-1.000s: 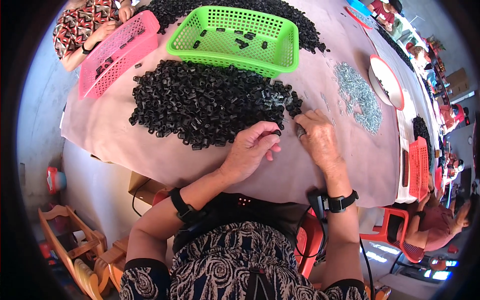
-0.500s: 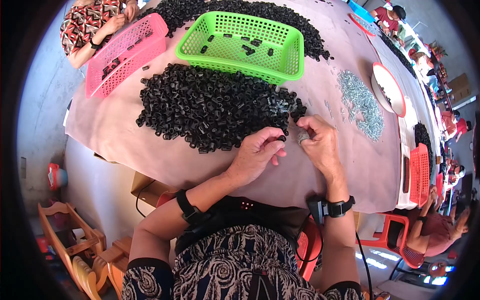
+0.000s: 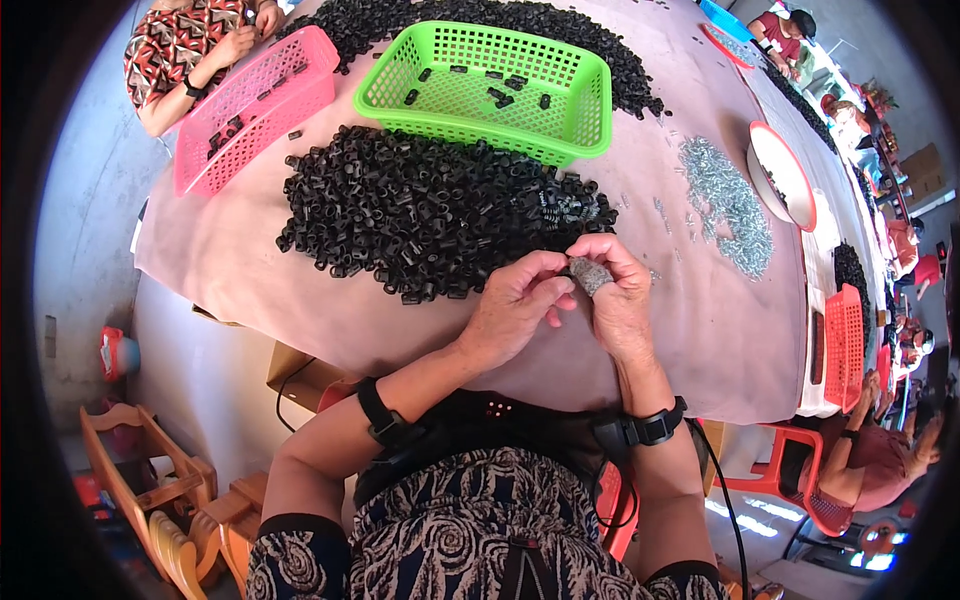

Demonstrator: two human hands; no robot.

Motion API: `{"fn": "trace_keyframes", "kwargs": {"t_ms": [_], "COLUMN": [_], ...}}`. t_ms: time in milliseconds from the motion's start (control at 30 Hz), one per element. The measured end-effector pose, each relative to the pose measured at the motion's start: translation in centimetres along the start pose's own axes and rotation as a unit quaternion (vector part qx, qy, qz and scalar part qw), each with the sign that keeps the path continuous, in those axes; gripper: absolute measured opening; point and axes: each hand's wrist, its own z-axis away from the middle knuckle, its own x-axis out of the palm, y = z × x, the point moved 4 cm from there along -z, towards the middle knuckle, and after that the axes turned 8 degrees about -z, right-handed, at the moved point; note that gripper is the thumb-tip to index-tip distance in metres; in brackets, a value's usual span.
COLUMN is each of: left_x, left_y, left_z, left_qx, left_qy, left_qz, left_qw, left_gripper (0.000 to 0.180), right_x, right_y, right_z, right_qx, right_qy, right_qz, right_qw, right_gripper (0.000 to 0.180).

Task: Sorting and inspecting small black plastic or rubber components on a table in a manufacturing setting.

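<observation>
The left hand (image 3: pixel 515 305) is closing its thumb and forefinger on a small black part (image 3: pixel 568 273), pinching it at the tips, while its other fingers are curling loosely underneath. The right hand (image 3: pixel 622 300) is meeting it from the other side, its fingers bending inward and its tips coming right up to the black part. A grey wrap (image 3: pixel 592 277) is showing at the thumb side of the right hand, between the two hands; whether the right fingertips are also gripping something small is not possible to tell, since they are hiding the spot.

Both hands are hovering over the near part of a pink tablecloth (image 3: pixel 720 340). Just beyond the left hand and spreading to its left, a heap of black parts (image 3: pixel 400 215) is lying on the cloth. Some silver pieces (image 3: pixel 568 212) are resting on the end of that heap, just beyond the right hand. A green basket (image 3: pixel 585 142) is standing farther out past the heap, holding a few black parts. To the right of the right hand and beyond it, a pile of silver pins (image 3: pixel 735 215) is spreading near a white bowl (image 3: pixel 775 160).
</observation>
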Motion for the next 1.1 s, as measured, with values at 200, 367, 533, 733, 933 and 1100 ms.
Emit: {"fn": "trace_keyframes", "kwargs": {"t_ms": [200,367,533,733,933,1100], "left_x": [0.0,0.0,-0.1,-0.2,0.1,0.2], "left_y": [0.0,0.0,-0.1,0.0,0.1,0.1], "left_z": [0.0,0.0,0.1,0.2,0.0,0.3], "left_qx": [-0.024,-0.031,-0.027,-0.009,-0.005,-0.014], "left_qy": [0.021,0.022,0.022,0.015,0.051,0.058], "left_qz": [0.016,0.032,0.023,-0.051,-0.014,0.018], "left_qw": [0.999,0.999,0.999,0.999,0.999,0.998], "left_gripper": [0.019,0.019,0.020,0.019,0.017,0.016], "right_x": [0.3,0.0,0.2,1.3,-0.7,-1.3], "right_y": [-1.1,-1.2,-2.2,-3.8,-3.8,-4.0], "right_z": [0.3,0.7,0.6,1.2,0.8,-1.3], "right_qx": [-0.049,-0.092,-0.110,-0.165,-0.105,-0.098], "right_qy": [-0.004,-0.004,-0.032,-0.042,0.013,0.008], "right_qz": [0.059,0.143,0.211,0.358,0.319,0.352], "right_qw": [0.997,0.985,0.971,0.918,0.942,0.931], "right_gripper": [0.023,0.020,0.022,0.026,0.030,0.036]}}
